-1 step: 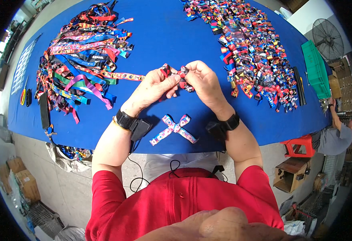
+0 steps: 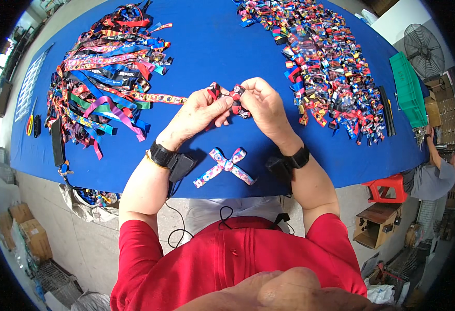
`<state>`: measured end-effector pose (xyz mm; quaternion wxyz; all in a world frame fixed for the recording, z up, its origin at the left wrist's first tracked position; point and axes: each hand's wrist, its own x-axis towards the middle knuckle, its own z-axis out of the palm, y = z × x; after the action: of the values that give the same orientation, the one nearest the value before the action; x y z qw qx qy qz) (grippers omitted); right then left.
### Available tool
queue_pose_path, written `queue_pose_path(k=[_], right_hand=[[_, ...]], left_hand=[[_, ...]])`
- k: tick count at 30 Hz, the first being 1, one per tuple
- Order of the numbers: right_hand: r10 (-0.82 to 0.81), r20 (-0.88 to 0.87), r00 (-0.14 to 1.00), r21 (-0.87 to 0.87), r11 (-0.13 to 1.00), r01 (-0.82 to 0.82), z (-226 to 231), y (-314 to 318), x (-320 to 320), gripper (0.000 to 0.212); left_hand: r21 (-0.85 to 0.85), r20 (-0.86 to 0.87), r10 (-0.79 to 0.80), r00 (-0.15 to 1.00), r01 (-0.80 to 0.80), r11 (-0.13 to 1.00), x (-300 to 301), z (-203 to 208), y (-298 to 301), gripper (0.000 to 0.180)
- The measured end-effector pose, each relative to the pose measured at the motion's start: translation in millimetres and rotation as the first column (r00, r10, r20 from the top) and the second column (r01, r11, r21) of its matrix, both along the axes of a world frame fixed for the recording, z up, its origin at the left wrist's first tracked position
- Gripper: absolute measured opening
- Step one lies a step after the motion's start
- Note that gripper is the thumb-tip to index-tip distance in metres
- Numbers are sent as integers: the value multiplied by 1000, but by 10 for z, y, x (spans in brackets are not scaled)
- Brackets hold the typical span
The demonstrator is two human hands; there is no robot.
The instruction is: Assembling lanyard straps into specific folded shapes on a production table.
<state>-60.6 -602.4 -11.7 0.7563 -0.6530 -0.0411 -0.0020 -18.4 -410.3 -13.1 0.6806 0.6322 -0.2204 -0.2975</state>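
Between my two hands is a ribbon bow [image 2: 236, 93] in red, black and white print, held up over the blue table. My left hand [image 2: 205, 110] pinches its left side with thumb and fingers. On its right side, my right hand [image 2: 261, 101] grips a loop with the fingers curled. Part of the bow is hidden behind my fingers. Nearer to me, a pink, white and blue ribbon bow [image 2: 228, 166] lies flat on the cloth between my wrists, its loops and tails spread in an X.
Loose printed ribbons [image 2: 98, 72] are heaped at the left, with yellow-handled scissors [image 2: 30, 125] beside them. Many finished-looking bows [image 2: 331, 67] cover the right side. Beyond stand a green crate [image 2: 408, 88] and a fan [image 2: 423, 50]; a red stool [image 2: 385, 188] is near another person [image 2: 435, 179].
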Motion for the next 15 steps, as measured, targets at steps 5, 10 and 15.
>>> queue_pose_path(k=[5,10,15], right_hand=[[-81,54,995,-205,975,90,47,12,-7,9],[-130,190,973,-292,939,183,-11,-8,1,10],[-58,202,978,-201,975,99,-24,-83,51,13]], left_hand=[[-52,-7,16,1000,-16,998,-18,-11,-10,22],[-50,-3,41,999,-42,998,-27,18,-17,24],[-87,0,65,998,-65,994,8,-17,-12,20]])
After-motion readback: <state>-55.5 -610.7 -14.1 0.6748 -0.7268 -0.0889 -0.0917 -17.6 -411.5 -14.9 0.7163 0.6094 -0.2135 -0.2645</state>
